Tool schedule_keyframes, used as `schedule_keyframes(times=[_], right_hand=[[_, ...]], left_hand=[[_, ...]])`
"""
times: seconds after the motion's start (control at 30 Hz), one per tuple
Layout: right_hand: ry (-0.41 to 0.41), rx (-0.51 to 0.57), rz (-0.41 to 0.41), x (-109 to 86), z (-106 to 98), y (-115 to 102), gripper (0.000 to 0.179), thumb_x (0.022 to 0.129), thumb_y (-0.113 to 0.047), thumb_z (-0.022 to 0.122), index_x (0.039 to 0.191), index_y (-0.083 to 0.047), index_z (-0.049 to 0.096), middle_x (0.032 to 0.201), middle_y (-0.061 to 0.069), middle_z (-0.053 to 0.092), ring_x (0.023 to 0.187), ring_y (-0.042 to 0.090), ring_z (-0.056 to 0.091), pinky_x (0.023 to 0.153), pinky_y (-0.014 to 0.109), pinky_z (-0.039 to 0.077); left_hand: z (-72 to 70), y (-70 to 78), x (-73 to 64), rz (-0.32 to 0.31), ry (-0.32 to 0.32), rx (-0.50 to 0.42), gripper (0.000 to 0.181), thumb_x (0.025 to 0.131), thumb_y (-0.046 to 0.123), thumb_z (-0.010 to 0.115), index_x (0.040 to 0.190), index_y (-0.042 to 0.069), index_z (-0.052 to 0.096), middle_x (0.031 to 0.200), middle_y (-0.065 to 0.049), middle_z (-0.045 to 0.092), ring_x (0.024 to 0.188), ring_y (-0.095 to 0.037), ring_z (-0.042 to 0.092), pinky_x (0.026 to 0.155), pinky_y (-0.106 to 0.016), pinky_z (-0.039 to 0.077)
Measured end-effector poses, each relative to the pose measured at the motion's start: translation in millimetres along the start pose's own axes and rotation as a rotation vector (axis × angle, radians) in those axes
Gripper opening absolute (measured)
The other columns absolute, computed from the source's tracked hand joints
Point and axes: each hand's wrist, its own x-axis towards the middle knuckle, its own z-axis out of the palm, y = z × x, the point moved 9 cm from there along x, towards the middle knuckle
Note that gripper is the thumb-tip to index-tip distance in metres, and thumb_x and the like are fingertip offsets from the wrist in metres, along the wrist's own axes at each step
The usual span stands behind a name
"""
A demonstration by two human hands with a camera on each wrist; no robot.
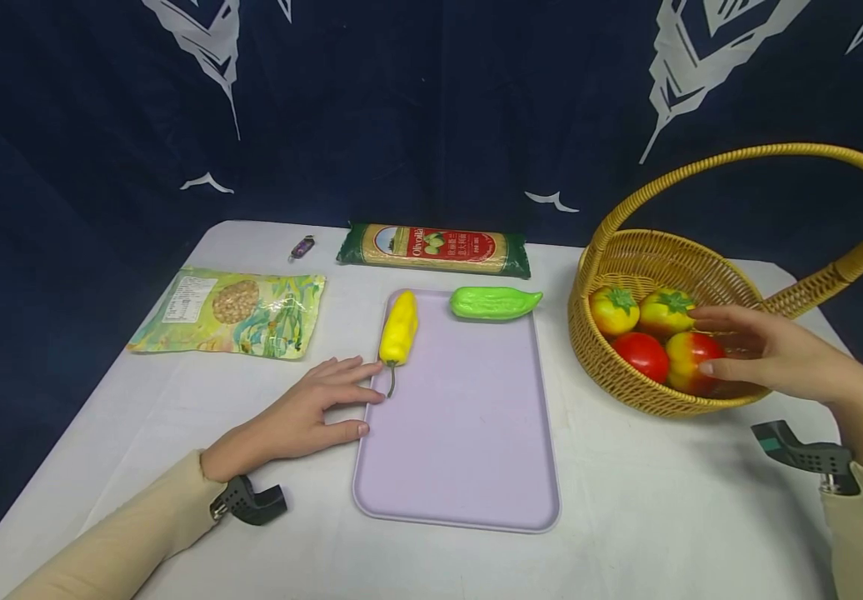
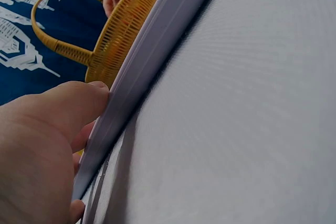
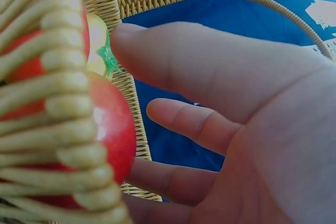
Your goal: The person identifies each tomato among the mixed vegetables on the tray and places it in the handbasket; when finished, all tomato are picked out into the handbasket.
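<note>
My right hand (image 1: pixel 784 354) reaches over the rim of a wicker basket (image 1: pixel 596 354), fingers spread and slightly bent around a red-and-yellow tomato-like fruit (image 1: pixel 686 363). In the right wrist view, a red fruit (image 3: pixel 114 127) lies close to the fingers, with a gap showing before the thumb. Beside it in the basket are a red fruit (image 1: pixel 640 357) and two yellow ones with green tops (image 1: pixel 667 312). My left hand (image 1: pixel 311 408) rests at the left edge of a lilac tray (image 1: pixel 469 442), fingers extended. Its fingertips lie near the stem of a yellow pepper (image 1: pixel 399 327).
A green pepper (image 1: pixel 495 303) lies across the tray's far right corner. Behind the tray is a pack of spaghetti (image 1: pixel 435 249). A printed food pouch (image 1: pixel 229 312) and a small purple item (image 1: pixel 301 247) lie at left. The basket's handle (image 1: pixel 746 151) arches high.
</note>
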Motion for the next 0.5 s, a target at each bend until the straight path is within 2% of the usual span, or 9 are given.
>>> schedule_keyframes(times=[0.1,0.17,0.23,0.3,0.33,0.5], right_hand=[[0.012,0.013,-0.014,-0.9,-1.7,-0.5,0.069,0.085,-0.006,0.079,0.144,0.006,0.045,0.136,0.035,0.055,0.097,-0.028,0.042,0.073,0.008,0.049],[0.027,0.023,-0.025,-1.4,-3.2,-0.9,0.069,0.084,-0.004,0.079,0.144,0.007,0.045,0.134,0.013,0.063,0.098,-0.029,0.041,0.073,0.007,0.049],[0.038,0.036,-0.039,-2.0,-4.3,-1.7,0.069,0.084,-0.002,0.078,0.144,0.007,0.044,0.129,-0.015,0.063,0.099,-0.029,0.042,0.073,0.006,0.049],[0.046,0.043,-0.043,-2.3,-4.8,-2.3,0.069,0.084,-0.001,0.078,0.144,0.007,0.045,0.120,-0.038,0.052,0.100,-0.029,0.042,0.073,0.006,0.049],[0.047,0.046,-0.043,-2.3,-4.9,-2.4,0.069,0.084,-0.001,0.078,0.144,0.007,0.045,0.116,-0.045,0.045,0.100,-0.029,0.043,0.073,0.005,0.049],[0.046,0.053,-0.044,-2.4,-4.5,-3.7,0.069,0.084,-0.001,0.078,0.144,0.008,0.044,0.115,-0.048,0.044,0.100,-0.029,0.043,0.073,0.006,0.050]], left_hand=[[0.4,-0.2,-0.1,-0.003,-0.002,0.003,0.036,0.090,0.028,0.075,0.126,0.021,0.073,0.155,-0.008,0.052,0.148,-0.044,0.040,0.121,-0.069,0.024],[0.5,-0.3,-0.2,-0.003,-0.001,0.002,0.036,0.090,0.028,0.075,0.126,0.021,0.073,0.155,-0.008,0.052,0.148,-0.044,0.040,0.122,-0.069,0.024],[0.5,-0.4,-0.3,-0.003,-0.001,0.001,0.036,0.090,0.028,0.075,0.126,0.021,0.073,0.155,-0.008,0.052,0.148,-0.044,0.040,0.122,-0.069,0.024],[0.6,-0.8,-0.4,-0.003,-0.001,0.001,0.036,0.090,0.028,0.075,0.126,0.021,0.073,0.156,-0.007,0.052,0.148,-0.043,0.040,0.122,-0.069,0.024],[0.7,-1.0,-0.5,-0.004,-0.002,0.002,0.036,0.090,0.029,0.075,0.126,0.021,0.073,0.156,-0.007,0.052,0.148,-0.043,0.040,0.122,-0.069,0.024],[1.0,-1.5,0.0,-0.006,-0.006,-0.003,0.037,0.090,0.029,0.075,0.126,0.022,0.073,0.156,-0.007,0.052,0.149,-0.043,0.039,0.123,-0.068,0.023]])
